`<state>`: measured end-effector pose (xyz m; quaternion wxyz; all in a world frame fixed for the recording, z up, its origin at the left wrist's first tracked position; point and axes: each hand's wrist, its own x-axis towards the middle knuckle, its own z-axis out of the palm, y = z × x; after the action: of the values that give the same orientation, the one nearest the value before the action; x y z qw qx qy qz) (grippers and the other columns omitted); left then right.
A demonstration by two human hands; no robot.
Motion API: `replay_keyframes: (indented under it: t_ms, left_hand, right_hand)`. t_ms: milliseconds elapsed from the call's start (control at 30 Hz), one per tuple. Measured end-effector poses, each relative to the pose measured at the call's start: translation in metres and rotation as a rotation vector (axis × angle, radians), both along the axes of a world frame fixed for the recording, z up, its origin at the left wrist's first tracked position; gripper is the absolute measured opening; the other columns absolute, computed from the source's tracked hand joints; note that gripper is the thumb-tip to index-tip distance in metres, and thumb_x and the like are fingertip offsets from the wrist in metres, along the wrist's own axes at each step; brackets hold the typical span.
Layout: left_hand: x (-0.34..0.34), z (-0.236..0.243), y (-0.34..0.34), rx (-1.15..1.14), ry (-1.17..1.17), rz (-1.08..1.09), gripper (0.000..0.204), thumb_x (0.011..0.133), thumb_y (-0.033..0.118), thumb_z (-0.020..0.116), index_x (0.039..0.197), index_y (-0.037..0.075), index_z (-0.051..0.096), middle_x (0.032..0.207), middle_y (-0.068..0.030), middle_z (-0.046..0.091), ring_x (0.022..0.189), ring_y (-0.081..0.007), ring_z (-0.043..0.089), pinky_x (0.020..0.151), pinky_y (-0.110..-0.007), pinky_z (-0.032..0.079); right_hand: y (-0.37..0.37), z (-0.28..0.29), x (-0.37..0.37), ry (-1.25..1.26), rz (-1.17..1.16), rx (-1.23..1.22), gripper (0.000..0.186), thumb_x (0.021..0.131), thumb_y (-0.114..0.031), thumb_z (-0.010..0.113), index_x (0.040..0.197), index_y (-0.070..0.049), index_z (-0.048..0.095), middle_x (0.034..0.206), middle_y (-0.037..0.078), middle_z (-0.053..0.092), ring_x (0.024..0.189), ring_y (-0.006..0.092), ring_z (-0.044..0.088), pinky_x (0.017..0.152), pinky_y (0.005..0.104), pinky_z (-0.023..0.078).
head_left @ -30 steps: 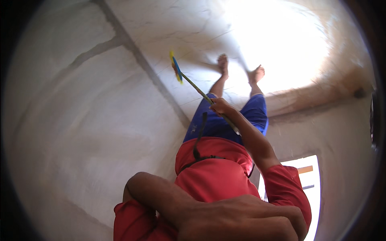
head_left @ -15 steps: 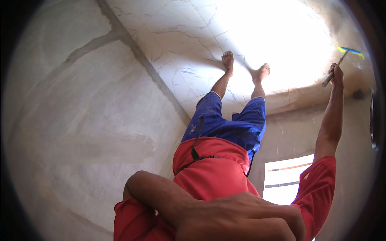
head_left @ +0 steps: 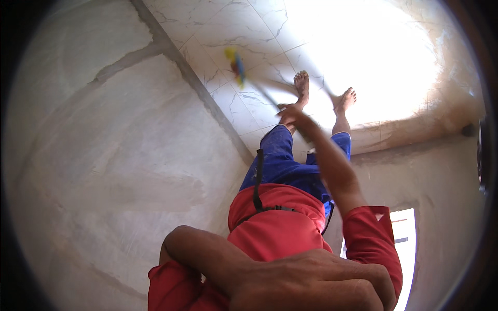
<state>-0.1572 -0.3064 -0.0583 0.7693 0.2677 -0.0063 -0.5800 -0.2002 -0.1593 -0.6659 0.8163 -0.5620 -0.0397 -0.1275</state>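
My right hand (head_left: 291,115) grips the thin handle of a long-handled tool (head_left: 263,94), reaching across toward my bare feet (head_left: 302,85) on marble-patterned tiles (head_left: 249,36). The tool's blurred yellow and blue head (head_left: 236,66) is up and left of that hand, over the tiles left of my feet. My left hand (head_left: 321,274) is very large at the bottom, close to the camera in front of my red shirt; its fingers are bent, and whatever they may hold is hidden.
A grey plastered surface (head_left: 98,155) with dark bands fills the left side, and a plastered wall (head_left: 430,186) the right. A bright window opening (head_left: 402,230) is at lower right. Strong glare covers the upper-right tiles. A dark object (head_left: 482,155) sits at the right rim.
Half a second ago my right arm was stretched up to the right with the tool; it has swung back left across my legs, near its position of a second ago. My left hand stays put.
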Motion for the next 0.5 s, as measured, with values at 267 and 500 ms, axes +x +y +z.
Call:
replay_keyframes:
  t_ms: [267,500]
  left_hand:
    - [-0.005,-0.007,0.016,-0.079,0.004,0.127,0.061,0.098,0.046,0.045,0.086,-0.013,0.055,0.082,-0.0224,0.057,0.065,-0.0248,0.057,0.053,-0.032,0.047]
    - [-0.015,0.016,0.011,-0.039,0.141,0.054,0.060,0.098,0.046,0.046,0.087,-0.013,0.055,0.085,-0.0226,0.057,0.066,-0.0234,0.057,0.055,-0.031,0.047]
  right_hand:
    - [-0.351,0.094,-0.401,0.842,-0.895,0.728,0.011,0.087,-0.003,0.050,0.084,-0.012,0.045,0.061,-0.005,0.038,0.049,0.0051,0.039,0.044,0.0206,0.039]
    - [-0.228,0.153,-0.391,1.217,-0.743,0.292,0.011,0.090,-0.016,0.053,0.088,-0.007,0.058,0.069,0.000,0.051,0.056,0.0102,0.049,0.046,0.0274,0.043]
